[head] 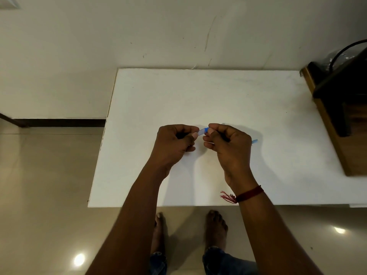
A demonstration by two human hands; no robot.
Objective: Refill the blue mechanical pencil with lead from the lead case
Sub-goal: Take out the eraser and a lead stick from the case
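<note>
Standing at the 6 o'clock edge of a white table [198, 92]; holding both hands just above its middle; pinching the clear end of the small lead case [202, 132] from 9 o'clock with the left hand [174, 143], remaining fingers curled in; pinching its blue end from 3 o'clock with the right hand [228, 145], fingers likewise curled. Showing only the tip of the blue mechanical pencil [254, 141], at 3 o'clock of the right hand; impossible to tell whether gripped there or lying on the table behind. Wearing a red thread band [250, 194] on the right wrist.

The right hand [228, 147] hides most of the blue pencil [254, 141] and part of the lead case [203, 132].
</note>
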